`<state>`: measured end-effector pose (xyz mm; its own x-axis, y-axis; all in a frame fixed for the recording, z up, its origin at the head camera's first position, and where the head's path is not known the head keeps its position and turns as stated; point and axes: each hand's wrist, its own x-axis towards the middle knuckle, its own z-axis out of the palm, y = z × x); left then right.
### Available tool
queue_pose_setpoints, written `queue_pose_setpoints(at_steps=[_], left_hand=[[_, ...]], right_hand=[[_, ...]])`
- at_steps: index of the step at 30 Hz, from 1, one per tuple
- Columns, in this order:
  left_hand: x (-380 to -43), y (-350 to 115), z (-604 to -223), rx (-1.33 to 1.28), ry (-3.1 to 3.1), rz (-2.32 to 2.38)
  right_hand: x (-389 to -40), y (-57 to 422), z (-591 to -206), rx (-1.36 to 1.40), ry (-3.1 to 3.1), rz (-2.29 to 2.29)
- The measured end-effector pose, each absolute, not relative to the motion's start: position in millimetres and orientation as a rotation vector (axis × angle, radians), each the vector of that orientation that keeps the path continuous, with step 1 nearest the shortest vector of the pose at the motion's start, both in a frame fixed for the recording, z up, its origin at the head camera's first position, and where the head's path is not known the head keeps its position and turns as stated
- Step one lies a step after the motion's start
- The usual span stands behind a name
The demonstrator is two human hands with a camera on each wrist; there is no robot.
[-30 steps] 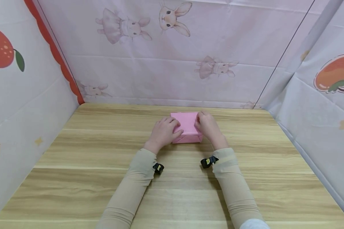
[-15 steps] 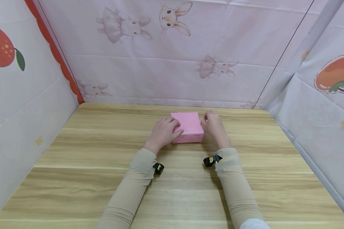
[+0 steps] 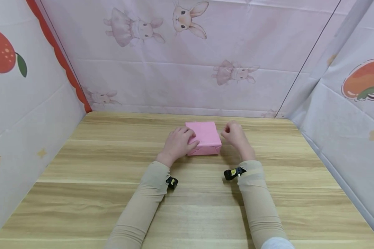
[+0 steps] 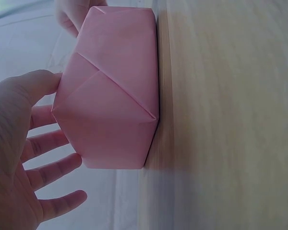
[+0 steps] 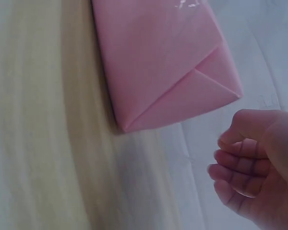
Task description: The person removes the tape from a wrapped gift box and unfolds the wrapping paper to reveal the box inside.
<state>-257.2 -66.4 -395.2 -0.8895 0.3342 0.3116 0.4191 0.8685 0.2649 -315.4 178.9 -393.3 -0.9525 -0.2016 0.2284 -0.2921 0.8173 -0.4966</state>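
"What colour is the wrapped box (image 3: 207, 135) showing?"
"It is showing plain pink; in the right wrist view its upper face is catching a whitish glint (image 5: 187, 4), too blurred to name."
"And the table (image 3: 193, 214)?"
"It is running in yellowish and brown wood-grain streaks, while the sleeves (image 3: 137, 207) are showing beige."
"The cloths?"
"The back cloth (image 3: 174, 83) is carrying faint rabbits (image 3: 121, 27) on pinkish white; the left cloth (image 3: 25, 114) is displaying a red scalloped border (image 3: 66, 66)."

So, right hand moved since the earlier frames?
Yes, in the head view the right hand shifted right, away from the pink box, which stayed put.
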Motion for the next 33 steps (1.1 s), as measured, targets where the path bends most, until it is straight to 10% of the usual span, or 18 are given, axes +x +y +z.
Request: queue_pose_setpoints(at_steps=[33], left_hand=[[-248.7,-56.2,-379.5,-0.602,-2.851,-0.177]], right_hand=[[-315.1,182.6,-384.6,0.477,-2.827,0.931]])
